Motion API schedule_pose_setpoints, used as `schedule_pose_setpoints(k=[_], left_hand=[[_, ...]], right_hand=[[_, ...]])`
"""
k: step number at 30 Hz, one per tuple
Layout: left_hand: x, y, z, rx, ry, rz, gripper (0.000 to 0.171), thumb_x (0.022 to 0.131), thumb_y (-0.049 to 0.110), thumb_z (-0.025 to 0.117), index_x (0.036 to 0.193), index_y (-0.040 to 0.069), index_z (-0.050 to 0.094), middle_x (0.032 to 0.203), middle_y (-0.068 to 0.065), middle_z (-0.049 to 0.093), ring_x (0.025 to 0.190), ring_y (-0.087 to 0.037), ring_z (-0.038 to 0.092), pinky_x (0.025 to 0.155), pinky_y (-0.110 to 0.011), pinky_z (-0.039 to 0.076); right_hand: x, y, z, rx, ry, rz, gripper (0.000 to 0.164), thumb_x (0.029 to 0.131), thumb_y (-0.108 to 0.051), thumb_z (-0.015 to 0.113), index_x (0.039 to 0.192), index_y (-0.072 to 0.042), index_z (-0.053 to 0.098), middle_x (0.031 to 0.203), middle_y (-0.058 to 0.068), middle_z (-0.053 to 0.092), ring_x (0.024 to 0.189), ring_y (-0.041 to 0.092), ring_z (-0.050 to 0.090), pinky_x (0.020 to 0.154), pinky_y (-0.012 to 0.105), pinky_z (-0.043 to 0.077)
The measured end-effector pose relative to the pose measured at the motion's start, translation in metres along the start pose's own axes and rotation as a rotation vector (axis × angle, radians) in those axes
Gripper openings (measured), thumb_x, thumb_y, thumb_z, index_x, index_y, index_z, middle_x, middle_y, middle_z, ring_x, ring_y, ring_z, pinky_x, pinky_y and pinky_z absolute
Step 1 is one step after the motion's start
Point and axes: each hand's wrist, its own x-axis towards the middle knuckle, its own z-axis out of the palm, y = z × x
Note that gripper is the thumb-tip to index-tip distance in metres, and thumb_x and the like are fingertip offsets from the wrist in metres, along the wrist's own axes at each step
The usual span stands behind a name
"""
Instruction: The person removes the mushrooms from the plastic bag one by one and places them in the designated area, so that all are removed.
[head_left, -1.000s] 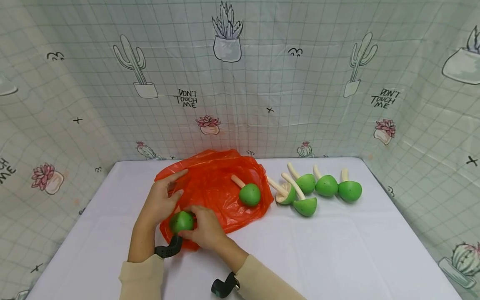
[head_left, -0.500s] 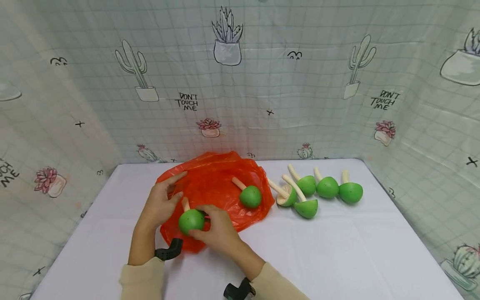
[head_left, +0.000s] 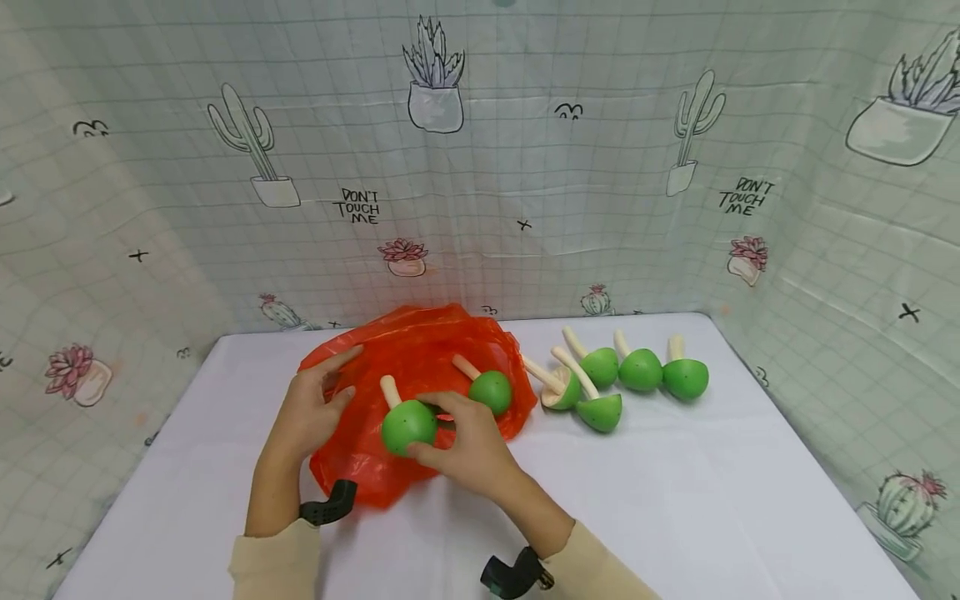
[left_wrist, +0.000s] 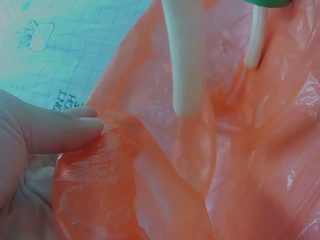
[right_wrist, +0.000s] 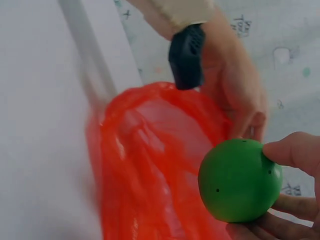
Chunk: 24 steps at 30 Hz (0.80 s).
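A red plastic bag (head_left: 367, 479) lies spread on the table, its mouth facing left. My left hand (head_left: 309, 412) holds the bag's rim, with the thumb (left_wrist: 75, 131) on the plastic and the fingers mostly behind it. My right hand (head_left: 474, 440) grips a toy mushroom (head_left: 408, 427) by its green, dark-speckled cap. The pale stem points up and away, over the bag. In the right wrist view the cap (right_wrist: 239, 182) sits between thumb and fingers, hiding the stem. A second mushroom (head_left: 491, 392) lies at the bag's right side, stem toward the back left.
Several more green-capped mushrooms (head_left: 640, 371) lie on the white table (head_left: 675, 500) right of the bag. One of them (head_left: 561, 389) lies close against the bag's right edge. A cactus-printed cloth (head_left: 517, 167) stands behind and at both sides.
My right hand has carried the gripped mushroom rightward from the bag's left side, and its stem has come into view. The left hand stays at the rim. The head view has shifted slightly.
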Motion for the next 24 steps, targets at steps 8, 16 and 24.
schedule_pose_setpoints(k=[8,16,24], left_hand=[[-0.002,0.003,-0.001,-0.029,-0.009,-0.010,0.060,0.102,-0.007,0.058,0.159,0.005,0.045,0.156,-0.024,0.047,0.138,-0.049,0.051,0.107,-0.060,0.048],[-0.002,0.001,-0.001,-0.006,-0.008,0.006,0.059,0.102,-0.008,0.058,0.159,0.005,0.046,0.155,-0.024,0.049,0.136,-0.049,0.052,0.109,-0.061,0.046],[-0.001,0.000,0.001,-0.010,-0.009,0.014,0.060,0.102,-0.008,0.058,0.158,0.005,0.046,0.156,-0.025,0.048,0.136,-0.049,0.053,0.108,-0.061,0.047]], right_hand=[[-0.006,-0.003,-0.035,0.032,0.058,0.021,0.058,0.087,-0.006,0.084,0.140,0.001,0.063,0.161,0.006,0.048,0.125,0.028,0.065,0.098,0.040,0.059],[-0.011,-0.007,-0.061,0.013,0.118,0.009,0.057,0.087,-0.005,0.084,0.140,0.000,0.063,0.138,0.008,0.068,0.118,0.026,0.068,0.094,0.035,0.061],[-0.017,-0.008,-0.084,-0.003,0.180,0.042,0.057,0.087,-0.005,0.085,0.139,0.001,0.064,0.134,0.014,0.067,0.119,0.031,0.067,0.098,0.039,0.059]])
